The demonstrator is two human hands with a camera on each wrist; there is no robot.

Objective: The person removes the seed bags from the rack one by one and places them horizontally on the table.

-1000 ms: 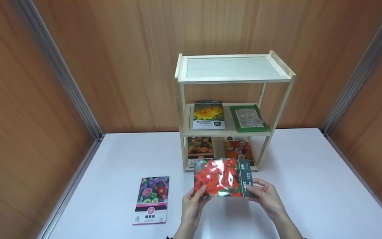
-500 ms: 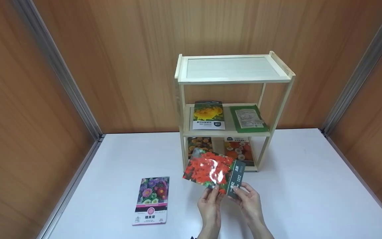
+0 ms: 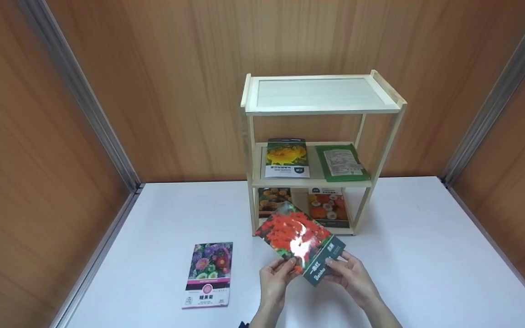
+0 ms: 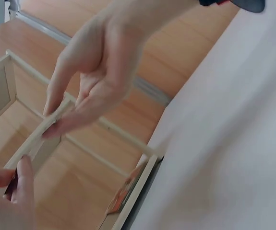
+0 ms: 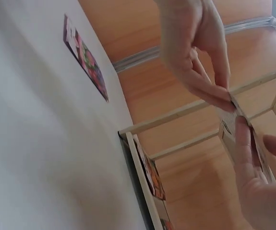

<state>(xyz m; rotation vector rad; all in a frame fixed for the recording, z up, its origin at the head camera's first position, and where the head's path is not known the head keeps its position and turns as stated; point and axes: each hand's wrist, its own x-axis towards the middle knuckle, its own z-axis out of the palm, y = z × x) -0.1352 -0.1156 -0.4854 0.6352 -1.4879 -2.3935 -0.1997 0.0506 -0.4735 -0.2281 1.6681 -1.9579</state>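
Purple-flower packet (image 3: 208, 274) lay flat on the counter (image 3: 426, 255), well left of the hands, untouched. Left hand (image 3: 277, 275) pinched the lower edge of the red-flower packet (image 3: 300, 241); right hand (image 3: 350, 274) pinched its dark label end. Both grips were fingertip-only, thumb against fingers, nothing else held. Packet sat tilted in the air, just in front of the shelf rack (image 3: 321, 109). Risks, as I judged them: glossy film plus a shallow grip meant it could slip and drop; its far corner was near the rack's bottom tier and could snag the 2 packets lying there.
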